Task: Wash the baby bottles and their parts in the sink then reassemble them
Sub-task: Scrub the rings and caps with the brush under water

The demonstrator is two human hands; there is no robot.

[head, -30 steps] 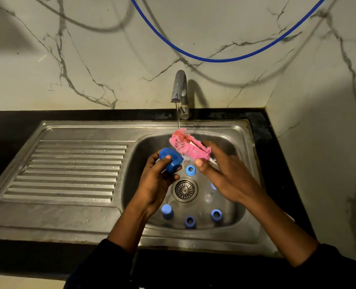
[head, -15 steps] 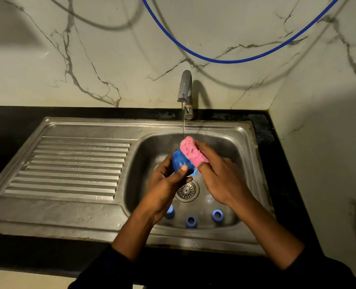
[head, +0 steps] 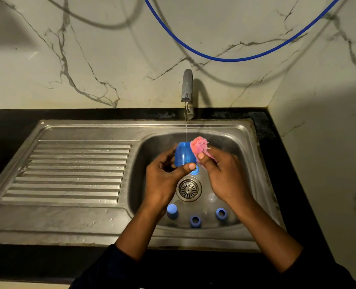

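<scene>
Our left grip [head: 164,180] is clamped round the blue cap [head: 183,156] mid-frame, right grip [head: 225,176] pinching the pink scrubber [head: 199,147] onto it, so we reckon the wet cap could squirt loose.

A kitchen: a steel sink [head: 131,124], ribbed draining board [head: 72,170] on its left side, is set into a black table [head: 10,126]. Behind the sink a tap [head: 187,84] runs (a thin stream) before marble-veined walls [head: 110,49]; above the sink droops a blue hose [head: 225,58].
</scene>
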